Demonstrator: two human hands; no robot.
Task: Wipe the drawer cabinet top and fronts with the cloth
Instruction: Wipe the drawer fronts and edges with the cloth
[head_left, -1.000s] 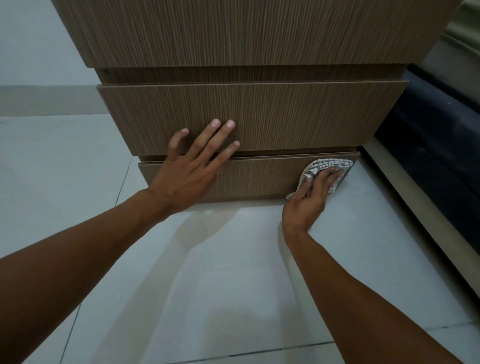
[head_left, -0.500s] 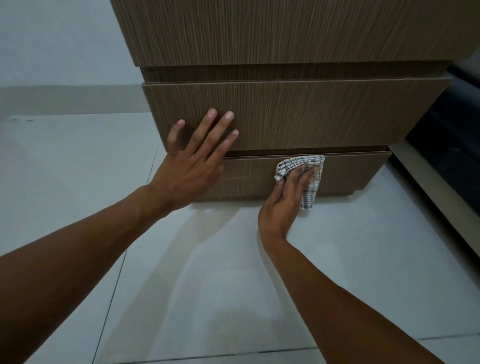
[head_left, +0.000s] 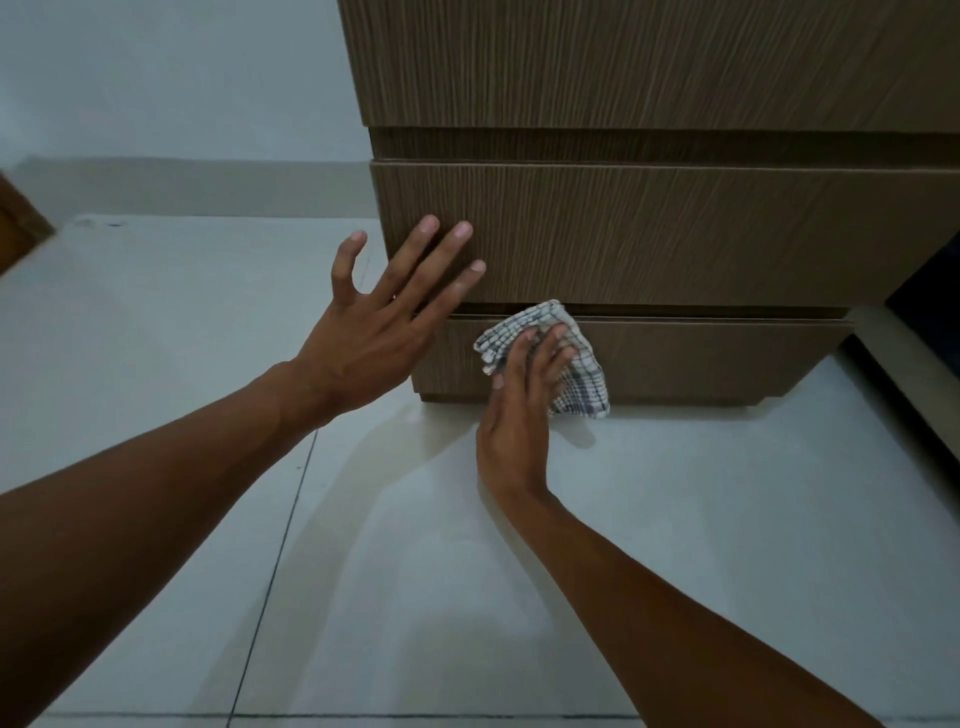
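The fingers (head_left: 551, 347) of the right hand (head_left: 519, 405) lie straight and close together, flat on a folded blue-checked white cloth (head_left: 584, 387). They grasp nothing and only press it against the lowest drawer front (head_left: 717, 358) of the brown wood-grain drawer cabinet (head_left: 623, 67). The cloth sits near the left end of that front. Its top corner reaches the dark gap under the drawer above, and its lower corner hangs down over the plinth. A flat palm spreads pressure over the whole fold, which suits a sideways stroke along a low, narrow panel.

The left hand (head_left: 363, 332) is spread wide, its fingers (head_left: 441, 260) straight and released. Three tips are laid on the middle drawer front (head_left: 701, 234) near its left edge, and the little finger is off past the cabinet's corner. By the look of it, this hand braces the body and holds that drawer shut while the other hand rubs.

Around them are a pale tiled floor (head_left: 701, 545) with a dark grout line (head_left: 280, 545), a light wall (head_left: 156, 78) and a brown wooden edge (head_left: 18, 228) at the far left. On the right, a pale ledge (head_left: 898, 379) and something dark (head_left: 930, 280), possibly upholstery, stand close to the cabinet's side and would crowd a stroke past the right end. The cabinet top is out of view.
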